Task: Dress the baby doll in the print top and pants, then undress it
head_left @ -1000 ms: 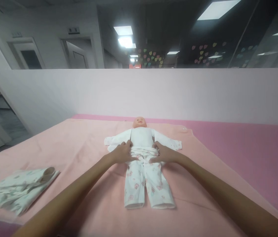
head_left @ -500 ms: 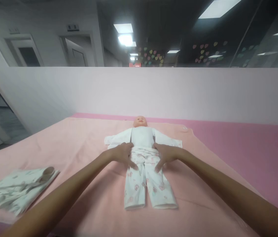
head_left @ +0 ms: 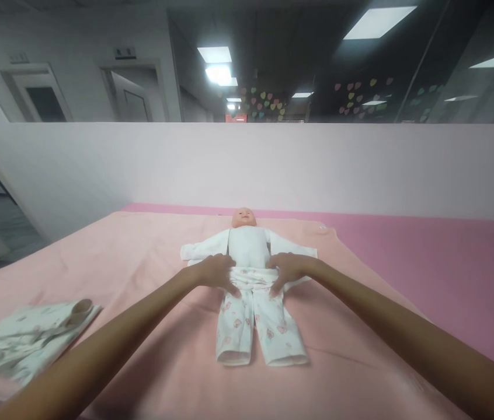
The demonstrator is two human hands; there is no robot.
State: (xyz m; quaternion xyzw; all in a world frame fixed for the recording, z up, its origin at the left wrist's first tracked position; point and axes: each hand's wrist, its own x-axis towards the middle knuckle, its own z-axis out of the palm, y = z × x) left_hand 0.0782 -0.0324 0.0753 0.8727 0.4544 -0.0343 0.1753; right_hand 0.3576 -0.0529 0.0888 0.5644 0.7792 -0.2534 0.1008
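Observation:
A baby doll (head_left: 244, 218) lies on its back, head away from me, in a white long-sleeved top (head_left: 249, 246) with both sleeves spread wide. White trousers (head_left: 237, 324) with a small pink print cover its lower half, the waist bunched in folds. At the left side of the waist, my left hand (head_left: 218, 273) grips the trousers, thumb on the front and fingers round the side. My right hand (head_left: 286, 269) grips the opposite side the same way. Some of the fingertips are hidden. The doll's feet do not show beyond the trouser cuffs.
A folded pale garment with a print (head_left: 32, 332) lies at the left on the peach blanket (head_left: 142, 251). Pink mat (head_left: 387, 262) shows to the right. Behind stands a white half wall (head_left: 247, 163) with dark glass above.
Both hands keep their places at the trouser waist, which looks pulled slightly up and smoother. The trouser legs have shifted a little away from me. The view has turned slightly.

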